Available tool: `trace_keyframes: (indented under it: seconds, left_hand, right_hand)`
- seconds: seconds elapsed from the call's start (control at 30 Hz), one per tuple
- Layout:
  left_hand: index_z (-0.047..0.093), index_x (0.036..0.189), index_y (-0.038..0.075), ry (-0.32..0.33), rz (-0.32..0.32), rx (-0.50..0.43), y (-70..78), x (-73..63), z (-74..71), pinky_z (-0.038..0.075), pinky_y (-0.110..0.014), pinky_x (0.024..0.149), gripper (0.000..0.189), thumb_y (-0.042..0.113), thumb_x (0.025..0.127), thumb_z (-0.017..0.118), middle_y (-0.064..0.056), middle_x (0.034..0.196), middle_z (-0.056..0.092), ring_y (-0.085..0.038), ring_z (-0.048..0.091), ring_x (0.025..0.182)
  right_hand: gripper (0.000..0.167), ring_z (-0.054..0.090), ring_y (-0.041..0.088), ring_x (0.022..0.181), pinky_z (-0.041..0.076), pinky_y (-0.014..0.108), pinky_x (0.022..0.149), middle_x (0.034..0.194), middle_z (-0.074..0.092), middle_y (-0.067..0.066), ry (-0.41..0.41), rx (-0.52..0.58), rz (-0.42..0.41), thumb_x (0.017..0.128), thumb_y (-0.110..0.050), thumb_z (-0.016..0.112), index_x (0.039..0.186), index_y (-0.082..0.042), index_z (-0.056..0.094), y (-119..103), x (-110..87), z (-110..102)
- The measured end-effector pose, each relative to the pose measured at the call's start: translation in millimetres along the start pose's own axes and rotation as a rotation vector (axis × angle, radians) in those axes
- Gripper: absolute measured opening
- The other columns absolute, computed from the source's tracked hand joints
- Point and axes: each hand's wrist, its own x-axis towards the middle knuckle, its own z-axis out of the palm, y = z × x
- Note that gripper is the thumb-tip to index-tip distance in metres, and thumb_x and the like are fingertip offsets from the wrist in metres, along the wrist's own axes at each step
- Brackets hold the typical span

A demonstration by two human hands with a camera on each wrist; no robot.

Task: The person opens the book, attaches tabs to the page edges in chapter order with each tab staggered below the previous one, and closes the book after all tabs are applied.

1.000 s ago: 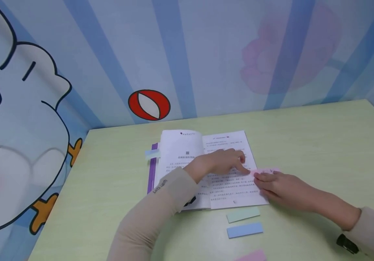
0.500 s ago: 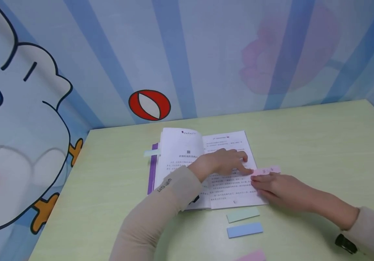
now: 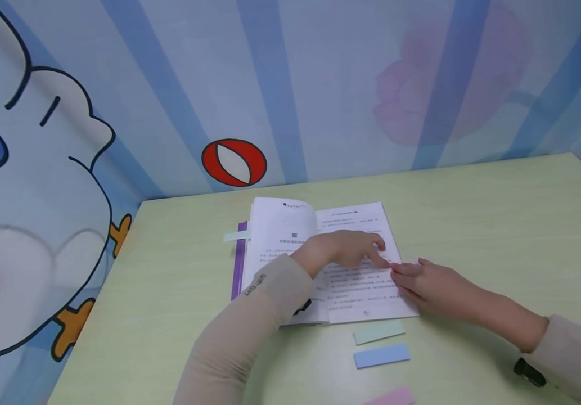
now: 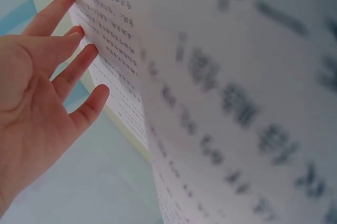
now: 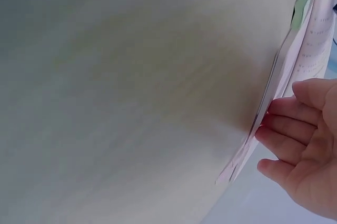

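An open book (image 3: pixel 356 292) with printed pages lies on the table. My left hand (image 3: pixel 348 248) reaches across it, fingers spread and fingertips touching the right page near its outer edge. From the right, my right hand (image 3: pixel 439 286) lays nearly straight fingers on that same edge, its fingertips meeting the left index fingertip. A pink sticky tab (image 5: pixel 231 167) sticks out from the page edge by the right fingers in the right wrist view; in the head view this hand covers it. In the left wrist view the left hand (image 4: pixel 45 87) shows its palm, with loosely bent fingers at the page.
Below the book lie a green paper strip (image 3: pixel 378 332), a blue strip (image 3: pixel 381 356) and a pink strip (image 3: pixel 391 397). A pale tab (image 3: pixel 236 236) sticks out past the book's purple left edge (image 3: pixel 238 270). Behind the table (image 3: pixel 498 219) stands a wall with cartoon pictures.
My right hand has shifted over the pink tab, which showed with writing half a second ago and is now covered in the head view. The left fingertips have barely moved.
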Motion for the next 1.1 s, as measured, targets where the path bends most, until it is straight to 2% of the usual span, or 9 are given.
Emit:
trace_keyframes:
  seconds: [0.2, 0.33, 0.47, 0.6, 0.77, 0.97, 1.1]
  left_hand:
    - [0.047, 0.134, 0.043, 0.001, -0.005, 0.008, 0.2, 1.1, 0.4, 0.022, -0.024, 0.109, 0.052, 0.005, 0.099, 0.038, 0.011, 0.147, 0.031, -0.009, 0.025, 0.136]
    - [0.045, 0.135, 0.042, 0.01, 0.009, 0.018, 0.6, 2.1, 1.4, 0.024, -0.023, 0.108, 0.054, 0.003, 0.098, 0.037, 0.009, 0.147, 0.032, -0.009, 0.028, 0.134]
    - [0.049, 0.132, 0.042, 0.006, 0.005, -0.031, 0.0, 0.8, 1.5, 0.02, -0.024, 0.11, 0.053, 0.002, 0.099, 0.036, 0.01, 0.148, 0.03, -0.009, 0.024, 0.136]
    - [0.05, 0.131, 0.041, 0.005, 0.006, -0.061, -0.4, -0.8, 1.4, 0.018, -0.025, 0.111, 0.052, 0.003, 0.099, 0.036, 0.01, 0.149, 0.029, -0.01, 0.022, 0.138]
    - [0.05, 0.132, 0.041, -0.002, -0.007, -0.074, -0.3, -3.2, 1.5, 0.017, -0.026, 0.111, 0.051, 0.004, 0.099, 0.035, 0.011, 0.15, 0.028, -0.01, 0.02, 0.138]
    - [0.046, 0.135, 0.039, -0.019, -0.025, -0.11, -2.1, -7.2, 3.0, 0.014, -0.025, 0.112, 0.052, 0.004, 0.1, 0.033, 0.014, 0.151, 0.024, -0.008, 0.016, 0.139]
    - [0.047, 0.136, 0.035, 0.006, -0.028, -0.119, -7.8, -12.1, 4.5, 0.014, -0.023, 0.111, 0.051, 0.004, 0.099, 0.033, 0.012, 0.151, 0.026, -0.009, 0.017, 0.139]
  right_hand:
    - [0.03, 0.061, 0.028, 0.105, 0.049, 0.051, 0.083, 0.112, 0.065, 0.015, 0.022, -0.013, -0.065, 0.083, -0.011, 0.067, 0.109, 0.003, 0.067, -5.7, -5.6, 1.2]
    - [0.032, 0.06, 0.03, 0.107, 0.047, 0.052, 0.085, 0.116, 0.063, 0.015, 0.01, -0.004, -0.009, 0.085, -0.012, 0.066, 0.112, 0.003, 0.065, -5.0, -6.1, -0.7]
    - [0.031, 0.06, 0.032, 0.106, 0.047, 0.054, 0.085, 0.116, 0.063, 0.017, 0.021, -0.03, 0.041, 0.085, -0.012, 0.066, 0.111, 0.004, 0.065, -3.8, -2.0, -0.2]
    - [0.029, 0.061, 0.032, 0.105, 0.047, 0.053, 0.085, 0.114, 0.064, 0.018, 0.018, -0.048, 0.028, 0.084, -0.011, 0.066, 0.109, 0.005, 0.066, -5.3, -0.6, 0.6]
    - [0.03, 0.06, 0.03, 0.107, 0.047, 0.051, 0.085, 0.115, 0.064, 0.016, -0.023, -0.029, 0.0, 0.085, -0.012, 0.066, 0.111, 0.004, 0.066, -9.1, -2.7, -0.6]
    - [0.031, 0.061, 0.032, 0.104, 0.047, 0.053, 0.086, 0.116, 0.063, 0.018, -0.004, -0.046, 0.053, 0.085, -0.013, 0.066, 0.111, 0.004, 0.065, -4.6, 2.7, 1.5]
    - [0.031, 0.061, 0.032, 0.104, 0.047, 0.054, 0.085, 0.116, 0.062, 0.019, -0.005, -0.046, 0.061, 0.085, -0.011, 0.067, 0.111, 0.005, 0.065, -1.6, 6.1, 1.9]
